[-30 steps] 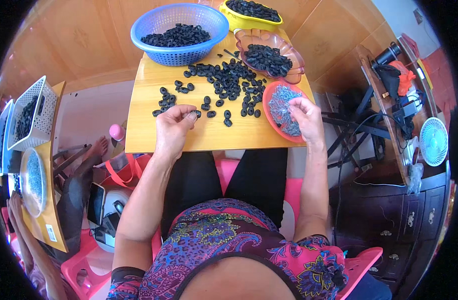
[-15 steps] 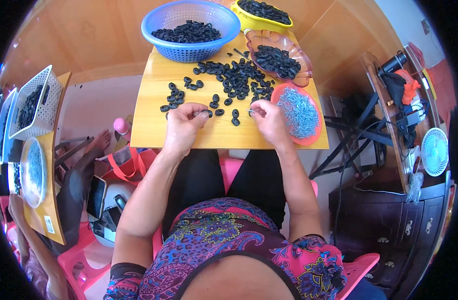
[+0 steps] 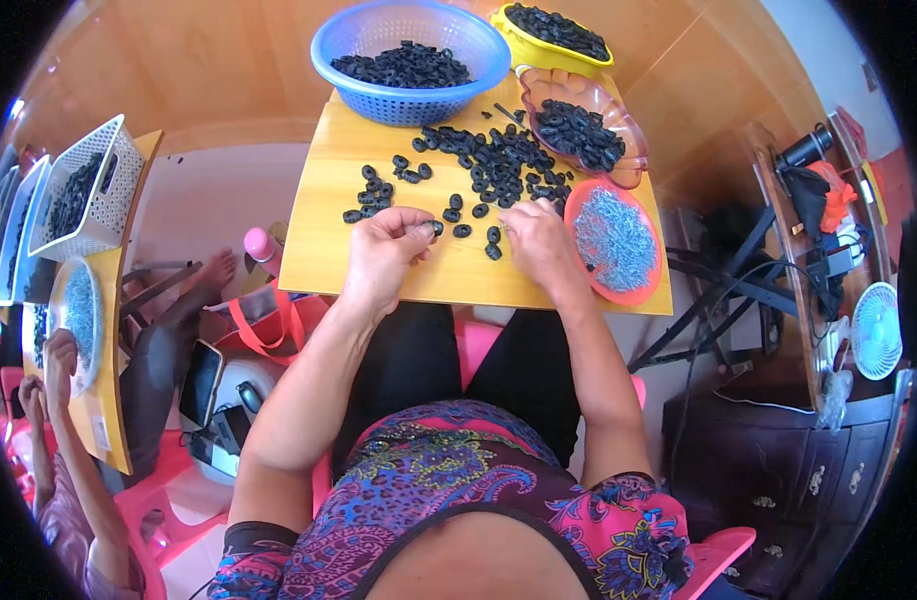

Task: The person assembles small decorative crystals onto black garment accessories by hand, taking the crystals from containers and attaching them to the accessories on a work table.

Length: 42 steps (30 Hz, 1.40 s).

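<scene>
My left hand is closed over the wooden table. Its thumb and forefinger pinch a small black ring-shaped part. To the right, the fingers of my right hand are pressed together; whatever is between the fingertips is too small to make out. Between the two hands lie a few loose black parts. Beyond them spreads a larger pile of the same parts. Close beside my right hand, an orange-red plate holds many small silvery pieces, apparently screws.
A blue basket, a yellow basin and a reddish clear dish of black parts line the far side. At left, another person's hand is by a tray on a second table. A small fan stands at right.
The whole view has shifted, so the table appears farther right. The silvery piece seen at my right fingertips is no longer distinct. At left, the other person's hands have come up beside the tray.
</scene>
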Motion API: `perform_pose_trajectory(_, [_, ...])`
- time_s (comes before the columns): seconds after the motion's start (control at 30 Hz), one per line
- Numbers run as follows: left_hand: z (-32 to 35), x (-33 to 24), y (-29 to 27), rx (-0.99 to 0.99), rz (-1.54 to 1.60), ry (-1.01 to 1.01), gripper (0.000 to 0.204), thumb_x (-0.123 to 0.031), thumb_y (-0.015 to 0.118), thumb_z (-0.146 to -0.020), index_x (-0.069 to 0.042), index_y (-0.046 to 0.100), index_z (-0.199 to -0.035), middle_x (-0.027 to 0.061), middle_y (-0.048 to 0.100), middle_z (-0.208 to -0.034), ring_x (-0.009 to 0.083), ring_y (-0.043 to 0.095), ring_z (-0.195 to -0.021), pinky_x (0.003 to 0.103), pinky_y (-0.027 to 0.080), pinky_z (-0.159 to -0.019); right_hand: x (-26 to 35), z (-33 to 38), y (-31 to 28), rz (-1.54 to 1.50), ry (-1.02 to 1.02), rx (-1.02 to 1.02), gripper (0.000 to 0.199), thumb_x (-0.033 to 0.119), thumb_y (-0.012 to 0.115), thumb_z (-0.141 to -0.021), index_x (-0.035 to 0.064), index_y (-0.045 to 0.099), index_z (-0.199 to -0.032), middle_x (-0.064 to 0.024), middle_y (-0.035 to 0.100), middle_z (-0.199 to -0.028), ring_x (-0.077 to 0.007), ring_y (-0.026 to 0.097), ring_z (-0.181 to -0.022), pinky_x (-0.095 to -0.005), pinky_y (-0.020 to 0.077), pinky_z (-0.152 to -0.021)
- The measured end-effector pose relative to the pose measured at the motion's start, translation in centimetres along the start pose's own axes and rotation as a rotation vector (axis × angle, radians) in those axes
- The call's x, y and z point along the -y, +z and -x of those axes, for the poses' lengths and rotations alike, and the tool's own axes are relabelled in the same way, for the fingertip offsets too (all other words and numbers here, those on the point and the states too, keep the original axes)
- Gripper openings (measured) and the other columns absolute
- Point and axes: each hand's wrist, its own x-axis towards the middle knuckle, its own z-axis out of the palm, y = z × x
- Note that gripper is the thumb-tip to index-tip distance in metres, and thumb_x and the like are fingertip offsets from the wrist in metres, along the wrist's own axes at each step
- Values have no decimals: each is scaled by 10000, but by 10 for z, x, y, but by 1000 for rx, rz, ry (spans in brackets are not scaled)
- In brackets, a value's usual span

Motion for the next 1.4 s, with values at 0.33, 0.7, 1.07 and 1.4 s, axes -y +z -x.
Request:
perform_pose_trajectory(0.33, [-3, 5, -8, 216, 420, -191, 131, 22, 545, -864, 29, 610, -978, 107, 638, -831, 157, 598, -719, 254, 483, -620, 63, -10, -31, -754, 315, 72, 108, -5, 627, -825, -3, 616, -932, -9, 607, -809, -62, 560, -734, -210, 461, -677])
perform_pose_trajectory(0.7, [3, 9, -1, 279, 276, -109, 119, 22, 596, -840, 37, 619, -955, 102, 650, -845, 138, 591, -691, 240, 493, -635, 82, -2, -33, -884, 392, 152, 90, 5, 640, -829, -20, 617, -912, -6, 625, -801, -42, 560, -748, -193, 457, -683])
perform_pose_trajectory(1.07, [8, 13, 8, 314, 142, -113, 99, 21, 612, -825, 28, 636, -921, 64, 646, -786, 98, 573, -623, 209, 480, -594, 70, 11, -24, -853, 349, 168, 87, 73, 607, -872, -14, 610, -869, -5, 601, -754, -60, 543, -708, -211, 443, -652])
perform_pose_trajectory(1.4, [0, 5, 1, 129, 188, -205, 61, 19, 594, -833, 19, 620, -888, 55, 629, -720, 81, 526, -558, 194, 420, -531, -17, -50, -2, -130, 132, -67, 102, 26, 620, -783, 20, 670, -871, -136, 629, -811, -248, 613, -724, -313, 485, -673])
